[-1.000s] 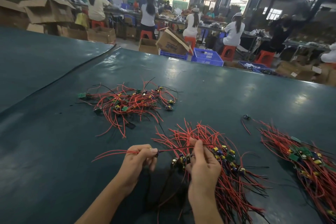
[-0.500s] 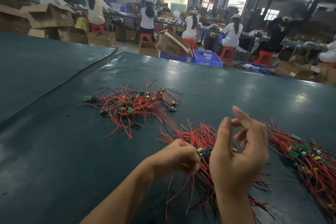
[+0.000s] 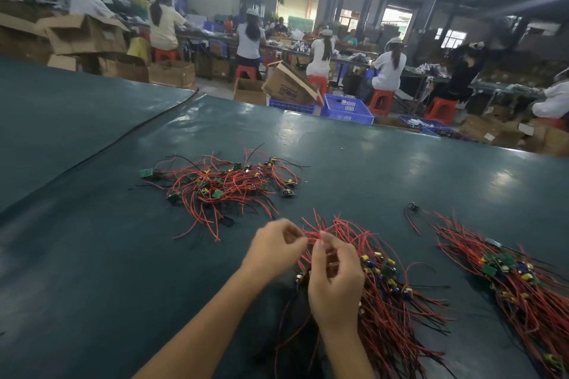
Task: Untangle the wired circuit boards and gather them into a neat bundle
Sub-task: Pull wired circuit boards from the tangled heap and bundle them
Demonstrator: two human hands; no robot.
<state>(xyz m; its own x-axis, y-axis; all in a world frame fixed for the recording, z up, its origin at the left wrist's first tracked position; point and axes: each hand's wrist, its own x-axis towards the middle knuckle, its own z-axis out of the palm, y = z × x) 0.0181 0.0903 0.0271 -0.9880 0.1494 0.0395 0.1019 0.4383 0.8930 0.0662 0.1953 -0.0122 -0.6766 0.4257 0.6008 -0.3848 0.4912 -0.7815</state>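
Both hands meet at the far tip of the middle bundle, tucking a freed strand in.

Half a second ago the right hand [image 3: 334, 283] hung lifted with loose fingers. Now it has dropped beside the left hand [image 3: 275, 248], and both sets of fingers [image 3: 320, 240] are curled, pinching the red wires [image 3: 309, 235] at the far end of the middle bundle [image 3: 391, 295], which lies on the surface [image 3: 92, 255]. I read that as one more board joined and the wire tips being evened. The tangled pile [image 3: 221, 184] beyond and left of the bundle looks unchanged, so plenty remains. A second bundle [image 3: 508, 280] lies to its right. The pinch is motion-blurred, the hands hide the bundle's left-side boards, and its near end runs out of frame.
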